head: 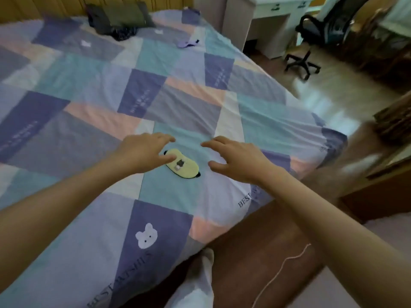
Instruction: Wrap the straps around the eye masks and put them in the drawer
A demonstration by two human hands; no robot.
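Both hands spread, holding nothing. Left hand point(142, 152) over the near-left end of the yellow eye mask point(182, 164), fingers loosely extended, thumb tip at or just above the mask's upper edge; contact impossible to confirm. Right hand point(235, 158) just beside the mask's right end, fingers fanned and relaxed, thumb pointing toward the mask, not touching it.

Nearest of all: bare forearms reaching in from the bottom corners. Between them, a white-clad leg point(195, 283) at the foot of the bed, and a thin pale cord point(282, 270) trailing across the brown floor.

Yellow eye mask lying flat on a teal patch of the patchwork bedsheet point(89, 121), tilted diagonally, small dark-and-white animal patch at its centre, black strap ends peeking out at both tips. Strap not wrapped around it. White bear print point(146, 235) on a purple patch closer in, printed lettering along the sheet's edge.

Farther up the bed: a purple eye mask point(188, 43) lying loose near the right edge, well apart from the yellow one. Beyond that, a pile of dark clothes point(120, 18) against the wooden headboard.

Off to the right, past the bed: white desk with drawers point(275, 10), black swivel chair point(311, 38) in front of it, glossy floor catching light. Brown wooden furniture point(382, 192) at the right edge, blurred.
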